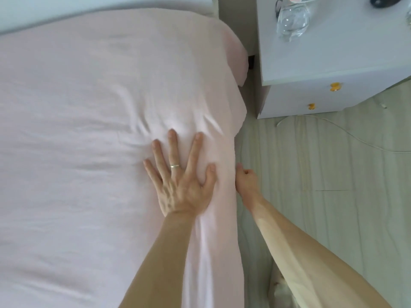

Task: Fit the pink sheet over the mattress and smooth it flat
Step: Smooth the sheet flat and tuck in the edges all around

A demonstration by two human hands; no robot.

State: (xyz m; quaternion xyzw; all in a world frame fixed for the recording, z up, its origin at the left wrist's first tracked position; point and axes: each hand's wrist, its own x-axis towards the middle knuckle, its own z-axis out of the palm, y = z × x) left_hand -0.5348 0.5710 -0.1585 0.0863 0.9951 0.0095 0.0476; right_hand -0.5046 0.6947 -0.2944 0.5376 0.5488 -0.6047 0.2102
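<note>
1. Pressing flat on the sheet (77, 130), the left hand (182, 185) lies with its fingers spread near the right edge, and creases fan out past its fingertips.
2. Right hand (245, 182) sits against the sheet's side there with fingers curled. I cannot tell if it grasps cloth.
3. Sheet covers the mattress, wrapping the far right corner.
4. Nightstand (333, 52) beyond holds a glass (292, 18).

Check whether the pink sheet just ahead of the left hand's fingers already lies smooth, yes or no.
No, the pink sheet is visibly creased just beyond the fingertips of the left hand, which presses flat on it.
</note>
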